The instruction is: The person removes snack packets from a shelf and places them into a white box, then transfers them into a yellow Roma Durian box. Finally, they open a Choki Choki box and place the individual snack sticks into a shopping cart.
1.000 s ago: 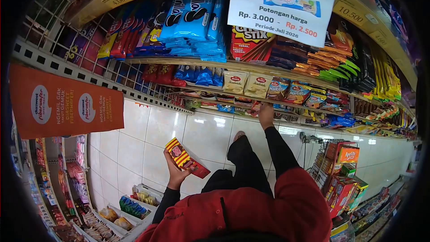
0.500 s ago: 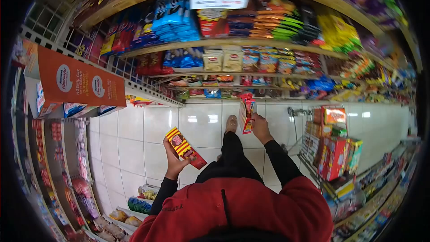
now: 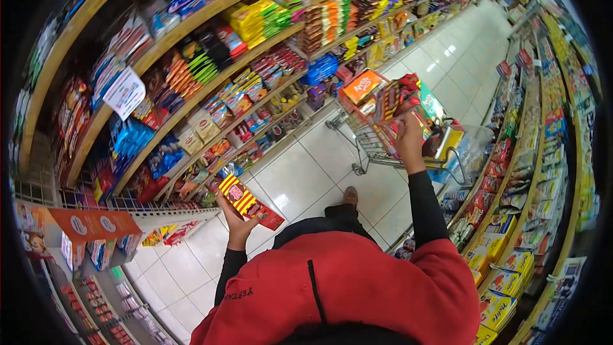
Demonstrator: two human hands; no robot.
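Observation:
My left hand [image 3: 237, 220] is closed round a box [image 3: 246, 199] with red and yellow stripes on one end and plain red on the other, tilted over the floor. Out to the right, my right hand [image 3: 410, 140] grips a red snack box [image 3: 407, 89] with red packets showing at its top. That box overlaps the loaded shopping cart [image 3: 373, 147] in this view, and its lower part is hidden by my fingers. In the cart beside it are an orange box [image 3: 366, 85] and a green box [image 3: 430, 102].
Shelves of bagged snacks [image 3: 252, 22] run along the left and top. Another shelf row [image 3: 517, 217] with yellow boxes curves down the right. Tiled floor [image 3: 297, 166] lies between them. An orange display stand [image 3: 96, 227] is at lower left.
My view and body have turned right, bringing the cart in front. My right hand has moved with the red snack box to over the cart. My left hand keeps the striped box.

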